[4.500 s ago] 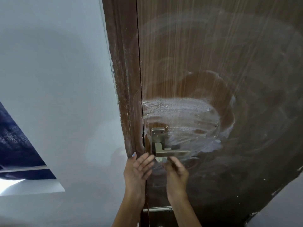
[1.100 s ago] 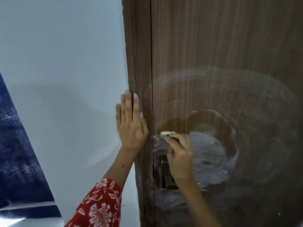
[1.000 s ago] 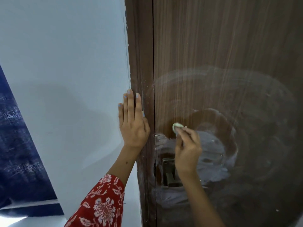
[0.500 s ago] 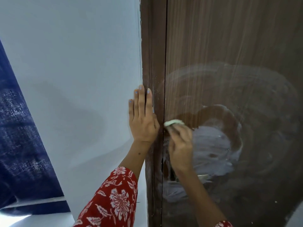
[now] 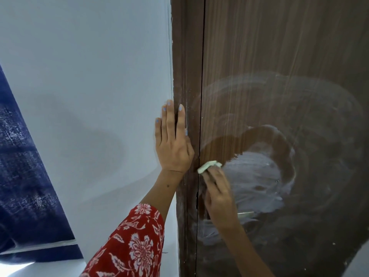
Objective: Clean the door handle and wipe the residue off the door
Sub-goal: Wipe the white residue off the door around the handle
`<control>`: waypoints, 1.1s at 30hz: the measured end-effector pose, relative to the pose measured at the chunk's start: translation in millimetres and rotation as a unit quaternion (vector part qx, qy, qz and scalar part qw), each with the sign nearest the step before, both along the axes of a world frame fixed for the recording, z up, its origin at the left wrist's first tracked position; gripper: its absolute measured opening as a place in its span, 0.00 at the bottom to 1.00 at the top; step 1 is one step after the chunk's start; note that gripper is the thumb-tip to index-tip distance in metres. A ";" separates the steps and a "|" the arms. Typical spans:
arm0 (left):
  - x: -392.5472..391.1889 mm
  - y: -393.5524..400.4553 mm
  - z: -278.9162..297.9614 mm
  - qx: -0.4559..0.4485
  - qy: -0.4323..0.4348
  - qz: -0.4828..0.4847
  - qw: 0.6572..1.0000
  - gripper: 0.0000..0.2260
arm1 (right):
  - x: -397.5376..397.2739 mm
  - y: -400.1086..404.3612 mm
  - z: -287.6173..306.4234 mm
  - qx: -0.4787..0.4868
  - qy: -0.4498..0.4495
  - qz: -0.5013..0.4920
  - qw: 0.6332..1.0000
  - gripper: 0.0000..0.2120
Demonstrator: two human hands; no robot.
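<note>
Fingers (image 5: 214, 177) of the right hand (image 5: 220, 198) pinch a small pale green cloth (image 5: 209, 166) and push it flat on the brown door (image 5: 279, 56). The cloth sits at the left edge of the door, right by the dark gap next to the door frame (image 5: 186, 56). The hand looks a bit blurry, so I think it is rubbing.

The left hand (image 5: 172, 145) holds nothing. It lies flat with the fingers straight and close together, half on the frame and half on the white wall (image 5: 89, 76). I think it helps the person stand steady.

The handle (image 5: 246, 214) is below the cloth. The right hand covers most of it, and only a bit of the silver bar shows. A big patch of white soapy stuff (image 5: 255, 180) is on the door just to the right of the hand. Thin white rings and streaks go out far around it. One curved strip of clean dark wood shows above the patch.

To do this well, I think the hand should press the cloth firmly and move it in slow rows, each row touching the last one. The cloth is small, so it may fill up fast and just smear the white around. Turning it to a clean side would help. The edge by the gap needs care, so the soapy stuff does not get pushed in there.

A red flowery sleeve (image 5: 135, 244) covers the left arm.
</note>
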State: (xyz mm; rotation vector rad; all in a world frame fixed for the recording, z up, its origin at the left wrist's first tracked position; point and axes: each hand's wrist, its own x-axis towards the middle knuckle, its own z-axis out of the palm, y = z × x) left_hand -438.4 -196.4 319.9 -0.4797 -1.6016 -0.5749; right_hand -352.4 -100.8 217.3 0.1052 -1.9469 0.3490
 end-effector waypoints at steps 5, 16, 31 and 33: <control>-0.5 -1.1 0.0 -0.002 0.000 0.011 1.000 0.24 | -12.1 -3.7 43.4 -0.108 0.019 -0.029 0.994 0.26; 1.8 2.0 1.4 -0.003 0.000 0.043 0.999 0.26 | -19.3 5.4 90.5 -0.110 0.048 -0.015 0.993 0.28; 2.0 6.1 -3.3 0.001 -0.014 0.076 0.997 0.25 | -8.0 39.8 74.2 0.000 0.007 0.065 0.998 0.23; 1.9 7.0 -5.6 -0.003 -0.017 0.080 0.997 0.25 | -7.4 48.3 74.3 -0.086 0.032 0.029 0.995 0.24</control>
